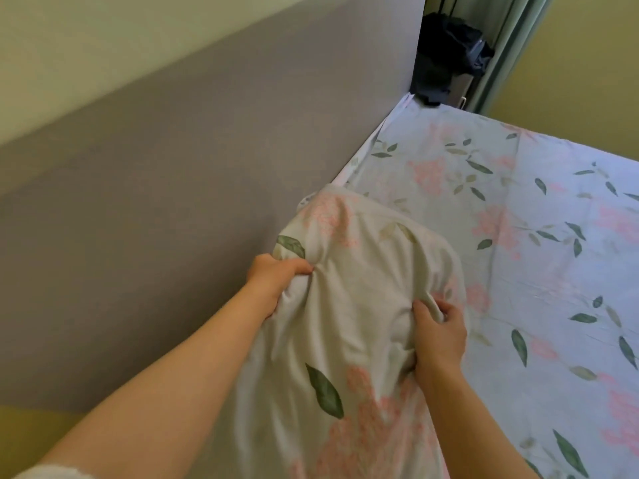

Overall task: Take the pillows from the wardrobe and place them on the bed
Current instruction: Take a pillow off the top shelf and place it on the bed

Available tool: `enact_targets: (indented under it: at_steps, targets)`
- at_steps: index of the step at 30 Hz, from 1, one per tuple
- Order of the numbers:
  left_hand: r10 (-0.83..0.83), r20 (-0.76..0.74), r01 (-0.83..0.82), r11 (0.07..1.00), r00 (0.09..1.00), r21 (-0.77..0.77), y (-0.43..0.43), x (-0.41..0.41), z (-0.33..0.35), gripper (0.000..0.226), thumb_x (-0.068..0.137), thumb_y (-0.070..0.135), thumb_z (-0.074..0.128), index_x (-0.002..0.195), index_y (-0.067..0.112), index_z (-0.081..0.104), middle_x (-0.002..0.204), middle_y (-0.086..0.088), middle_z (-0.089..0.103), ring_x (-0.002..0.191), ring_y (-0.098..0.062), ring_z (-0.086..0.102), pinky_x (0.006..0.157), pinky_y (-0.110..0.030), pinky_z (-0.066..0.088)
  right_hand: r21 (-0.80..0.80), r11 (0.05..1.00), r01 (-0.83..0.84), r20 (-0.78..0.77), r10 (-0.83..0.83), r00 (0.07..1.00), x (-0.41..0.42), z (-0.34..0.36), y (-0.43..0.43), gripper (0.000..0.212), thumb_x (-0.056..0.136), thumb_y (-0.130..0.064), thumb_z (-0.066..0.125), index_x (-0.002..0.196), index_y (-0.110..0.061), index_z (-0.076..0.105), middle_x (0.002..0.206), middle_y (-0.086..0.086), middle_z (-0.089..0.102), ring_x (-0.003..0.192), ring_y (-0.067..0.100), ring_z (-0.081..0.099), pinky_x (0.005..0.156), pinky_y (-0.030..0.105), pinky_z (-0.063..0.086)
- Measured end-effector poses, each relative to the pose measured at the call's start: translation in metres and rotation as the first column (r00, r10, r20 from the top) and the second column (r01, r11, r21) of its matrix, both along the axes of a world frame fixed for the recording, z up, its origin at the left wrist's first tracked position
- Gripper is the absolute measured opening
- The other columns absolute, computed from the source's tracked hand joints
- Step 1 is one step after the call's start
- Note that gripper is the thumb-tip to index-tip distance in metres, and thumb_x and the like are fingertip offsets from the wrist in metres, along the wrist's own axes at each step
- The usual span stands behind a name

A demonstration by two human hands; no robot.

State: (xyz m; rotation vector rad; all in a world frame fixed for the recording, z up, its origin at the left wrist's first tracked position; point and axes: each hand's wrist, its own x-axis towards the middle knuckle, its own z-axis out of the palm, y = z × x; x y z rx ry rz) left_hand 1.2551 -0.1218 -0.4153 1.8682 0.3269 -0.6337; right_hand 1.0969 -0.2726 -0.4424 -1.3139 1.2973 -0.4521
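A person carries a floral pillow (349, 326) over the head end of a bed (539, 271), both hands clamped on its case. The left hand (273, 281) bunches the fabric at the pillow's left edge, close to the grey headboard (207, 188); the right hand (439, 337) pinches a fold at its right edge, over the matching floral sheet. The pillow's long axis runs away from the person, its far end tipped towards the corner where the headboard meets the mattress, its near end low by the body. It appears held above the sheet, though contact at the far end cannot be made out. Setting it down looks to call for lowering it along the headboard. A dark bag (449, 57) sits beyond the bed's far corner.
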Motion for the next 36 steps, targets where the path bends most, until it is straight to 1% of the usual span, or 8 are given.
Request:
enact_targets:
  at_steps: [7, 12, 16, 21, 24, 28, 32, 36]
  targets:
    - [-0.056, 0.004, 0.056, 0.998, 0.998, -0.006, -0.036, 0.039, -0.012, 0.064, 0.063, 0.021, 0.079, 0.118, 0.001, 0.054, 0.115, -0.017, 0.062, 0.099, -0.032, 0.061, 0.09, -0.04, 0.05, -0.066, 0.998, 0.003, -0.015, -0.004, 1.0, 0.036, -0.02, -0.035, 0.029, 0.082, -0.028, 0.059, 0.109, -0.018, 0.054, 0.1, 0.005, 0.057, 0.096, 0.028, 0.055, 0.087, 0.04, 0.047]
    - [-0.172, -0.042, 0.169, 0.983, 0.984, -0.075, -0.045, 0.026, -0.055, 0.069, 0.077, 0.029, 0.069, 0.135, 0.011, 0.034, 0.138, -0.013, 0.045, 0.115, -0.028, 0.052, 0.097, -0.037, 0.044, -0.104, 0.992, -0.075, -0.244, 0.047, 0.969, 0.035, -0.049, -0.058, 0.048, 0.084, -0.03, 0.053, 0.129, -0.019, 0.04, 0.134, 0.015, 0.043, 0.118, 0.037, 0.043, 0.1, 0.047, 0.038]
    - [-0.36, -0.138, 0.383, 0.899, 0.923, 0.213, -0.029, 0.0, -0.11, 0.084, 0.082, 0.047, 0.058, 0.146, 0.027, 0.008, 0.155, -0.008, 0.009, 0.141, -0.029, 0.018, 0.112, -0.044, 0.027, -0.011, 0.987, -0.162, -0.437, 0.141, 0.888, 0.014, -0.089, -0.044, 0.057, 0.088, -0.037, 0.051, 0.138, -0.034, 0.026, 0.148, 0.017, 0.017, 0.131, 0.043, 0.026, 0.11, 0.058, 0.021]
    - [-0.427, -0.141, 0.445, 0.791, 0.893, 0.421, -0.008, -0.021, -0.164, 0.089, 0.078, 0.059, 0.054, 0.145, 0.031, 0.003, 0.155, -0.007, 0.009, 0.141, -0.03, 0.018, 0.113, -0.05, 0.023, 0.099, 0.985, -0.143, -0.532, 0.174, 0.829, -0.024, -0.138, -0.029, 0.076, 0.082, -0.046, 0.057, 0.144, -0.028, 0.016, 0.152, 0.016, 0.015, 0.136, 0.042, 0.02, 0.109, 0.058, 0.019]
    - [-0.488, -0.15, 0.468, 0.636, 0.86, 0.613, 0.006, -0.03, -0.188, 0.108, 0.066, 0.067, 0.062, 0.145, 0.029, -0.001, 0.154, -0.009, 0.014, 0.14, -0.031, 0.018, 0.112, -0.05, 0.023, 0.19, 0.977, -0.101, -0.454, 0.178, 0.873, -0.043, -0.157, -0.028, 0.089, 0.078, -0.048, 0.063, 0.145, -0.026, 0.01, 0.152, 0.017, 0.019, 0.136, 0.04, 0.023, 0.112, 0.053, 0.02]
    - [-0.366, -0.149, 0.395, 0.838, 0.919, 0.375, -0.002, -0.029, -0.201, 0.111, 0.058, 0.048, 0.08, 0.142, 0.021, 0.013, 0.141, -0.01, 0.041, 0.125, -0.032, 0.044, 0.105, -0.048, 0.036, 0.362, 0.927, -0.1, -0.166, 0.17, 0.971, -0.049, -0.17, -0.033, 0.085, 0.077, -0.039, 0.068, 0.144, -0.021, 0.018, 0.146, 0.01, 0.035, 0.128, 0.033, 0.039, 0.105, 0.047, 0.034]
    - [-0.376, -0.15, 0.404, 0.868, 0.915, 0.289, -0.011, -0.01, -0.187, 0.075, 0.06, 0.03, 0.083, 0.125, 0.013, 0.049, 0.124, -0.01, 0.059, 0.109, -0.03, 0.056, 0.095, -0.038, 0.045, 0.396, 0.897, -0.198, -0.033, 0.229, 0.973, -0.035, -0.164, -0.038, 0.067, 0.075, -0.038, 0.071, 0.133, -0.023, 0.041, 0.128, 0.002, 0.053, 0.107, 0.025, 0.053, 0.091, 0.039, 0.043]
    - [-0.388, -0.028, 0.386, 0.9, 0.921, 0.205, -0.018, 0.025, -0.148, 0.057, 0.062, 0.017, 0.082, 0.114, 0.011, 0.059, 0.107, -0.007, 0.064, 0.097, -0.027, 0.06, 0.086, -0.036, 0.048, 0.282, 0.935, -0.213, 0.108, 0.19, 0.976, -0.008, -0.14, -0.036, 0.032, 0.077, -0.029, 0.069, 0.106, -0.034, 0.056, 0.109, -0.003, 0.064, 0.093, 0.016, 0.061, 0.073, 0.032, 0.05]
